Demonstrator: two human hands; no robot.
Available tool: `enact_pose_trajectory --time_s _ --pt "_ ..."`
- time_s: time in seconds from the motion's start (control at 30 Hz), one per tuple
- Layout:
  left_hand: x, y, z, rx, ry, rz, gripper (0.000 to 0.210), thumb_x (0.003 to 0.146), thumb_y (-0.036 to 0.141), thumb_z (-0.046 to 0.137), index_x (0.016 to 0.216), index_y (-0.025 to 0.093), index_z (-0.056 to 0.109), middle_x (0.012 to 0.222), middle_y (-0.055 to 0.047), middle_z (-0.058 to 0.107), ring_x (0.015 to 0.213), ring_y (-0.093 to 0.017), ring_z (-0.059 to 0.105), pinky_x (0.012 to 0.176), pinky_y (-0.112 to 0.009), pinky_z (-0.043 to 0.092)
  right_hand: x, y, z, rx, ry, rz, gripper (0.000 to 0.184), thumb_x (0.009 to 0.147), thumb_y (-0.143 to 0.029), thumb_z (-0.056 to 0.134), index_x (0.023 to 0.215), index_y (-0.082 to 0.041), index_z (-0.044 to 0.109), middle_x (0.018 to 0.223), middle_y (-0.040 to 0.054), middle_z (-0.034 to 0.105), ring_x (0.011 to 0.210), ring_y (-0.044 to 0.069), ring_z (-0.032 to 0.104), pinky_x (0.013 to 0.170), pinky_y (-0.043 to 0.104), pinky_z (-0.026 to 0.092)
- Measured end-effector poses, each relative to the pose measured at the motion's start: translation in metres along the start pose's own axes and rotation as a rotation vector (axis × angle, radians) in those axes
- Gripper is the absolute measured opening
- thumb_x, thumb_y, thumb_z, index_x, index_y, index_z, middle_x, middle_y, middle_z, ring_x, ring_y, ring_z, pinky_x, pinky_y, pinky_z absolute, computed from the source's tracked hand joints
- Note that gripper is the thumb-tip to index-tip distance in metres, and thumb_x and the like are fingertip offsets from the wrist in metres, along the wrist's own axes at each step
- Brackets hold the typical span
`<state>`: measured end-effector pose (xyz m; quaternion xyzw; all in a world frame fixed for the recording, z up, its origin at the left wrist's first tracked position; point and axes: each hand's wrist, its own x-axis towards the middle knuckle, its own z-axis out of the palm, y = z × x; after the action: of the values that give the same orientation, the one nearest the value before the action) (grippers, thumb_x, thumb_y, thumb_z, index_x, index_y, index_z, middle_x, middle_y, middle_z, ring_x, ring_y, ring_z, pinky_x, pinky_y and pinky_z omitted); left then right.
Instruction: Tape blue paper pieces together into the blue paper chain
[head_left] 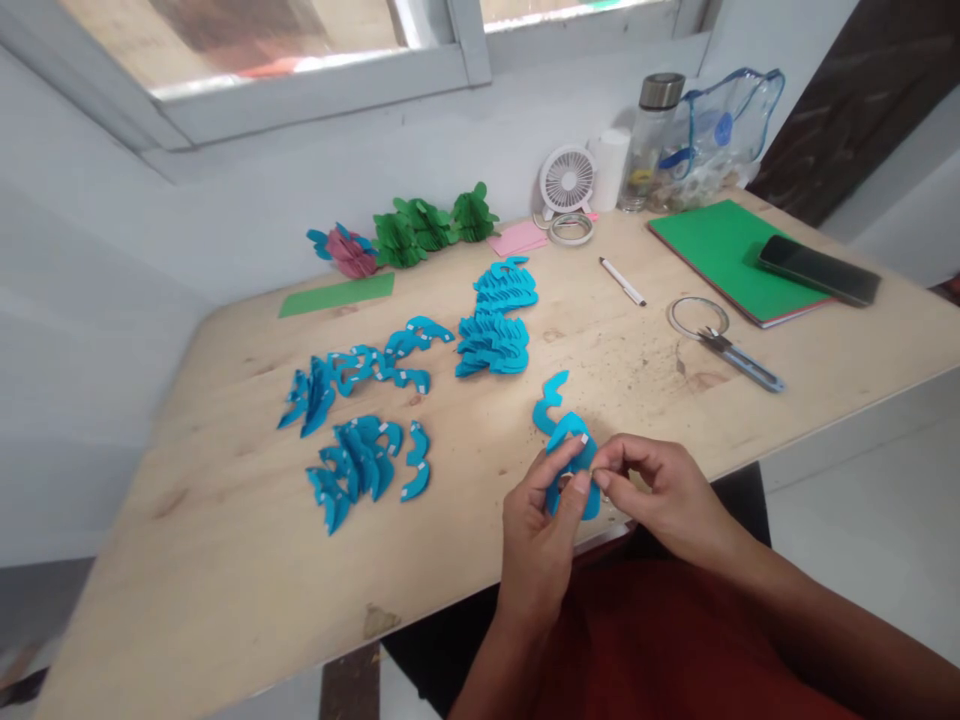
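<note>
Near the table's front edge my left hand (pixel 544 525) is closed on a blue paper cutout (pixel 574 428) with curved edges and a small white patch. My right hand (pixel 664 490) meets it from the right, thumb and forefinger pinched at the cutout's edge; whatever lies between those fingertips is too small to name. Just beyond the held piece lies another wavy blue cutout (pixel 546 412). Farther back sit two stacks of folded blue cutouts (pixel 493 345). To the left, two groups of blue cutouts with white patches (pixel 360 460) are spread on the wooden table (pixel 247 600).
Along the wall stand green paper shapes (pixel 431 225), a pink-and-blue one (pixel 349 250), a small fan (pixel 568 182) and a bottle (pixel 651 145). Tape rolls (pixel 571 230), a pen (pixel 622 281), a utility knife (pixel 742 360), a green folder (pixel 720 250) and a phone (pixel 817 270) lie rightward.
</note>
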<state>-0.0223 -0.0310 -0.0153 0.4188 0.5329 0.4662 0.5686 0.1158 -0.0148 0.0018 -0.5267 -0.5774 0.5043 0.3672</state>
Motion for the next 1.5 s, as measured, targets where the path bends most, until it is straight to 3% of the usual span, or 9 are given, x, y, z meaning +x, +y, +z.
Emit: enact_pose_trajectory --time_s 0.13,0.3,0.53,0.67,0.8,1.1,1.5 --pt "-0.002 0.002 0.0 -0.053 -0.004 -0.015 0.032 0.081 0.033 0.063 0.11 0.022 0.068 0.117 -0.008 0.067 0.113 -0.022 0.058 0.096 -0.037 0.047 0.001 0.001 0.0 -0.075 0.04 -0.049 0.01 0.077 -0.02 0.055 0.067 -0.019 0.058 0.055 -0.0039 0.049 0.051 0.009 0.044 0.048 0.02 0.039" --pt "-0.003 0.008 0.001 -0.001 0.053 0.008 0.031 0.079 0.029 0.064 0.108 0.021 0.069 0.115 -0.008 0.068 0.099 -0.021 0.064 0.078 -0.031 0.054 0.003 0.001 -0.005 -0.153 0.153 -0.095 0.011 0.078 -0.022 0.055 0.068 -0.019 0.059 0.055 -0.0031 0.051 0.051 0.01 0.046 0.047 0.021 0.041" --pt "-0.001 0.006 0.003 0.222 0.163 0.131 0.01 0.075 0.017 0.063 0.081 0.02 0.071 0.073 0.0 0.068 0.064 -0.013 0.059 0.06 -0.023 0.048 0.003 -0.002 -0.005 -0.255 0.273 -0.248 0.01 0.081 -0.021 0.056 0.073 -0.019 0.061 0.06 -0.001 0.058 0.056 0.012 0.053 0.054 0.023 0.046" --pt "-0.001 0.008 0.002 0.193 0.137 0.097 0.006 0.073 0.015 0.063 0.078 0.019 0.063 0.07 0.002 0.064 0.061 -0.011 0.055 0.058 -0.021 0.045 0.003 -0.001 -0.004 -0.322 0.27 -0.35 0.01 0.084 -0.02 0.055 0.078 -0.02 0.062 0.065 0.0002 0.062 0.06 0.013 0.056 0.057 0.025 0.047" --pt "-0.001 0.011 0.002 0.069 0.071 -0.018 0.02 0.07 0.015 0.065 0.087 0.02 0.056 0.076 0.002 0.066 0.063 -0.011 0.057 0.057 -0.02 0.044 0.005 0.001 -0.007 -0.433 0.273 -0.473 0.012 0.086 -0.019 0.053 0.081 -0.02 0.064 0.066 0.001 0.062 0.061 0.014 0.057 0.058 0.027 0.046" --pt "-0.002 0.02 0.002 -0.142 -0.025 -0.151 0.029 0.069 0.015 0.067 0.093 0.021 0.052 0.072 0.003 0.066 0.055 -0.007 0.05 0.05 -0.016 0.038 0.013 0.013 -0.028 -0.725 0.15 -0.89 0.014 0.083 -0.011 0.057 0.094 -0.018 0.063 0.078 0.0064 0.069 0.07 0.018 0.06 0.063 0.033 0.045" --pt "-0.003 0.026 0.002 -0.187 -0.033 -0.189 0.03 0.067 0.012 0.066 0.094 0.021 0.055 0.073 0.003 0.065 0.053 -0.005 0.047 0.048 -0.013 0.037 0.021 0.013 -0.05 -0.921 -0.064 -1.03 0.017 0.088 -0.014 0.052 0.099 -0.019 0.063 0.081 0.0057 0.067 0.073 0.017 0.057 0.066 0.033 0.043"
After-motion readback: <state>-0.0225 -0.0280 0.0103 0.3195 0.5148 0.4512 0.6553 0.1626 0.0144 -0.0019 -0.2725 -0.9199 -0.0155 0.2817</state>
